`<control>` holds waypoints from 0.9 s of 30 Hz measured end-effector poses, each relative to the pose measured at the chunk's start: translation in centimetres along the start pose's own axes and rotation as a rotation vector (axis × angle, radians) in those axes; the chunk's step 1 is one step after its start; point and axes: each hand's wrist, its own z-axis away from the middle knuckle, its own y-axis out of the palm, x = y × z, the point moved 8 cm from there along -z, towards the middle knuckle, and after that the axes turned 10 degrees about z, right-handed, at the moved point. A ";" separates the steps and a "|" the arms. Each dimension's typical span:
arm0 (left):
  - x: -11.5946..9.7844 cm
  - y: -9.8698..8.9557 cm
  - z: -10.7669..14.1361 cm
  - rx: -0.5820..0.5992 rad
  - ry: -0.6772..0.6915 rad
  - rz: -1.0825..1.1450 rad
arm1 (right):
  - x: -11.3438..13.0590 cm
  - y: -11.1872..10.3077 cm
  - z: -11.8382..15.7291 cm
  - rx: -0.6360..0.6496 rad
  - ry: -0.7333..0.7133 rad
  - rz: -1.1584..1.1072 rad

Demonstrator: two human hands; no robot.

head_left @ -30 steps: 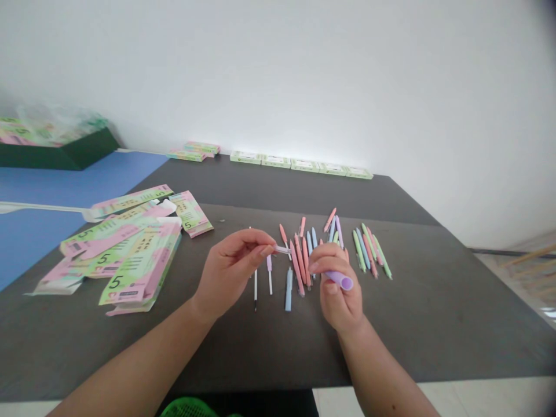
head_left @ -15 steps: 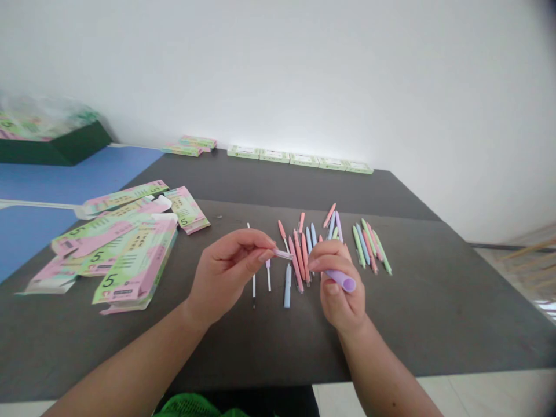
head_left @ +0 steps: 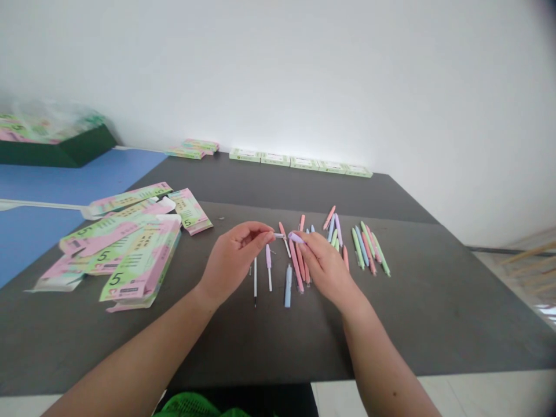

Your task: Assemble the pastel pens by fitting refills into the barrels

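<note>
Two hands nearly meet over the dark table (head_left: 403, 324): the left hand (head_left: 232, 260) pinches a slim pale pen part (head_left: 278, 236), the right hand (head_left: 324, 263) a lilac pen barrel (head_left: 296, 237), long axes lined up crosswise, almost end to end

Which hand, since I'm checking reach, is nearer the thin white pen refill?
The left hand is nearer, just above and left of the thin white pen refill. The right hand is farther, off to its right.
</note>
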 end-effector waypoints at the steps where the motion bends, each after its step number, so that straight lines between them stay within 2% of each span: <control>1: 0.0 0.1 -0.2 0.020 0.017 -0.050 | 0.3 0.0 0.0 0.003 -0.027 -0.038; 5: -0.2 0.4 -0.5 0.073 0.117 -0.217 | 1.1 0.1 0.2 0.018 -0.074 -0.079; 10: -0.5 0.5 -0.4 0.111 0.168 -0.289 | 1.1 0.2 0.2 0.004 -0.115 -0.046; 14: -1.1 1.5 -0.2 0.215 0.234 -0.284 | 1.4 0.5 0.2 0.022 -0.130 -0.053; 19: -2.0 1.6 0.5 0.165 0.358 -0.234 | 1.6 1.1 0.1 0.023 -0.090 -0.208; 24: -1.9 2.6 1.3 0.250 0.366 -0.195 | 1.4 1.4 0.2 -0.006 -0.059 -0.323; 27: -2.0 2.5 1.3 0.243 0.363 -0.174 | 1.4 1.4 0.2 -0.010 -0.043 -0.349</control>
